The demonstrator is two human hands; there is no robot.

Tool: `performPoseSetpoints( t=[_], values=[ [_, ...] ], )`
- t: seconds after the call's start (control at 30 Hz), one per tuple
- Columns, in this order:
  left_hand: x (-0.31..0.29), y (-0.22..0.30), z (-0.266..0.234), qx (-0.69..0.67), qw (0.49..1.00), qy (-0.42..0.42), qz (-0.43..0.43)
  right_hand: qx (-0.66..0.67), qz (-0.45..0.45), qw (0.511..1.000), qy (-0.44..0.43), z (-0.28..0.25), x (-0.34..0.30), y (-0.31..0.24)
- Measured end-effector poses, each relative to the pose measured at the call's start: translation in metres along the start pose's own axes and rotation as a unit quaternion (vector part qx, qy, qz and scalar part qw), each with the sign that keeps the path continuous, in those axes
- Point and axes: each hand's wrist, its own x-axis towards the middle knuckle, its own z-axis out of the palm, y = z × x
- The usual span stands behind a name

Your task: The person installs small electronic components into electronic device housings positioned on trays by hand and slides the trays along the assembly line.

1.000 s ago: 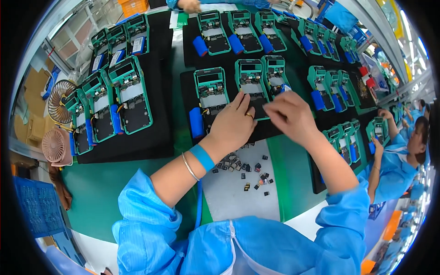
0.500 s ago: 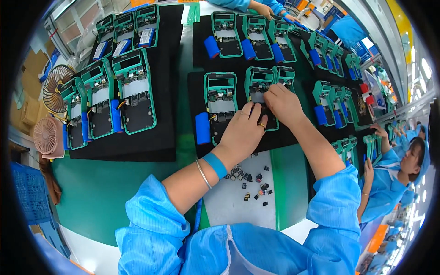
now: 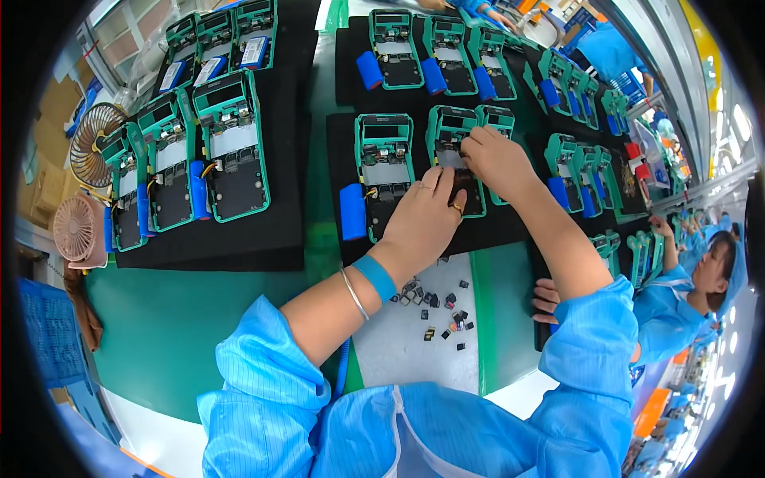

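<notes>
My left hand point(image 3: 424, 209) has its fingers curled over the lower part of an opened green device housing point(image 3: 432, 147) in the middle of the near mat. At that housing's centre my right hand point(image 3: 500, 162) is closed, thumb and fingers pressed together. Whatever lies between the fingertips of either hand is hidden. To the left lies another opened green housing point(image 3: 389, 159) with a blue battery pack point(image 3: 352, 212) wired beside it. A third green housing point(image 3: 500, 119) is partly behind my right hand. Several small memory cards point(image 3: 430, 300) lie scattered on a grey strip point(image 3: 414, 358) nearer me.
Black mats point(image 3: 223, 256) bear more opened housings point(image 3: 233, 151) at left, back and right. Two small fans point(image 3: 78, 229) stand at the left edge. A co-worker point(image 3: 693, 295) is at right; a person's hand point(image 3: 546, 301) shows beside my right forearm, by a dark object point(image 3: 543, 333).
Both hands stay at the same housing with slightly shifted fingers. The view has tilted a little, so the table sits higher. Another person's hand has appeared beside my right forearm.
</notes>
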Motion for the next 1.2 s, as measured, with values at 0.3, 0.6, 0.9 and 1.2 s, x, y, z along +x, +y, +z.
performPoseSetpoints(
  t=[0.3,0.6,0.9,1.2],
  values=[
    [0.003,0.001,0.0,0.027,0.999,-0.027,0.012,-0.058,-0.045,0.997,-0.04,0.003,-0.001,0.005],
    [0.002,0.001,-0.005,0.011,0.999,-0.033,0.005,-0.014,0.025,0.998,-0.051,-0.001,0.007,0.0],
    [0.014,-0.002,-0.004,-0.091,0.996,0.004,-0.003,0.157,0.162,0.969,0.103,-0.011,-0.022,-0.017],
    [0.02,-0.017,0.003,-0.039,0.992,-0.122,-0.009,0.411,0.108,0.905,-0.015,-0.051,-0.134,-0.145]
  ],
)
